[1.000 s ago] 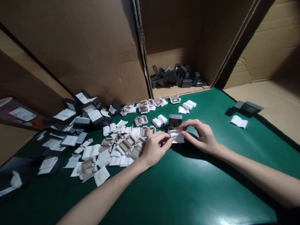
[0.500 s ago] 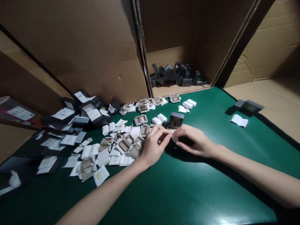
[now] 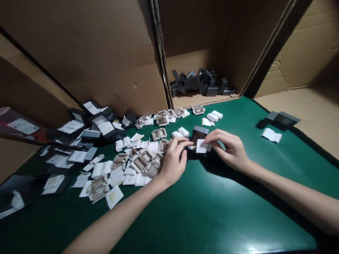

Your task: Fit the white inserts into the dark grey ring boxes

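Note:
A small dark grey box (image 3: 199, 132) stands open on the green table (image 3: 201, 211), just beyond my hands. My right hand (image 3: 230, 150) pinches a small folded white paper (image 3: 201, 146) at the box's front. My left hand (image 3: 174, 159) is curled with its fingertips on the box's left side, touching the dark base there. Both hands meet at the box, near the table's middle.
Left of my hands lies a heap of white papers and beige inserts (image 3: 137, 160); farther left are dark open boxes (image 3: 87, 128). A cardboard carton (image 3: 201, 53) behind holds dark boxes (image 3: 200, 84). At the right lie another dark box (image 3: 282, 119) and a white paper (image 3: 270, 135).
My hands came together over the white paper, then moved up to the dark box. The paper now sits at the box's front in my right fingers, and my left hand holds the box's side.

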A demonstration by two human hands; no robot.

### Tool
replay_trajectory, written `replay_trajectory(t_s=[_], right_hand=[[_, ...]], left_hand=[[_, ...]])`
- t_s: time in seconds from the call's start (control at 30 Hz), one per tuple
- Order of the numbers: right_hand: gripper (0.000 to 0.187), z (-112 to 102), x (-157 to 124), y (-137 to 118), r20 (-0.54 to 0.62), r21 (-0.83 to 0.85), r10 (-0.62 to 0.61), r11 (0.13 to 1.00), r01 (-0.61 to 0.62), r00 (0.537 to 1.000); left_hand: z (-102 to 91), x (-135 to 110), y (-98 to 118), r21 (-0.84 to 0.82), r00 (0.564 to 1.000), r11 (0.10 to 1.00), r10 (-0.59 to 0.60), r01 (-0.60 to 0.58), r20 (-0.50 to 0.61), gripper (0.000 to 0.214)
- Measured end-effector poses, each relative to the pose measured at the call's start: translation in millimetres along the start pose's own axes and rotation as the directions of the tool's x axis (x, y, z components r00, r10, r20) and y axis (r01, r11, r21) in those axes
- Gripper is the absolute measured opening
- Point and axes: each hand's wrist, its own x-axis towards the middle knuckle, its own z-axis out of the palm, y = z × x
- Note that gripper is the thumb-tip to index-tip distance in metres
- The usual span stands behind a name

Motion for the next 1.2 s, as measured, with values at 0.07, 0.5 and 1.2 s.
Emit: replay_trajectory(t_s=[0.07,0.5,1.2], right_hand=[[0.025,-2,0,0,-0.044,-0.018,0.004,1.000,-0.005,0.999],[0.020,0,-2,-6,-0.123,0.007,0.045,0.999,-0.045,0.991],[0.013,6,-4,-3,0.016,-0.070,0.180,0.981,-0.178,0.984]], left_hand=[[2.1,-1,-2,0.058,0.999,0.998,0.016,-0.019,0.048,0.028],[-0.7,-4,3,0.148,0.994,0.984,0.089,-0.098,0.061,0.013],[0.4,-7,5,0.082,0.986,0.984,0.153,-0.159,0.068,0.017]])
